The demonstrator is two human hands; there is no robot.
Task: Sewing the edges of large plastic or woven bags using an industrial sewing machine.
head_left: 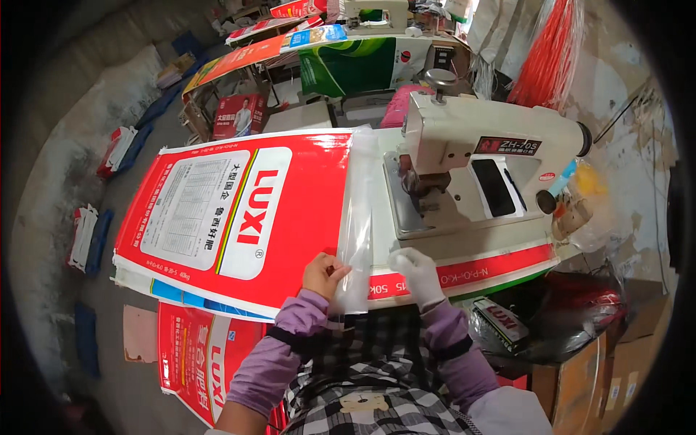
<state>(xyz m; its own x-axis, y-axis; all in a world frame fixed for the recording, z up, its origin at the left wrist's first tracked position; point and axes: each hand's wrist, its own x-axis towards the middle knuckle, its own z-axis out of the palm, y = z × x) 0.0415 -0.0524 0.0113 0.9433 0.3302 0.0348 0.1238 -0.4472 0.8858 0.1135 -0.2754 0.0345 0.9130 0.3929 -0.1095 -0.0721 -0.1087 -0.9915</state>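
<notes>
A red and white woven sack [308, 196] lies flat on the worktable, a clear plastic liner [357, 210] sticking out past its right edge. My left hand [324, 275], bare, is closed in a pinch at the sack's near right corner, on the liner's edge. My right hand [419, 277] wears a white glove and is closed just in front of the sewing machine [464, 167]; what its fingers hold, if anything, does not show. The machine's needle and foot area [424, 192] stands beyond that hand, to the right of the liner.
A black phone [493, 187] and a pen [515, 190] lie on the machine's bed. Under the top sack are more sacks [181, 293]. Red strands [554, 58] hang at the back right. Cardboard boxes [580, 384] stand at the lower right. Blue-and-white bundles [83, 235] lie along the left wall.
</notes>
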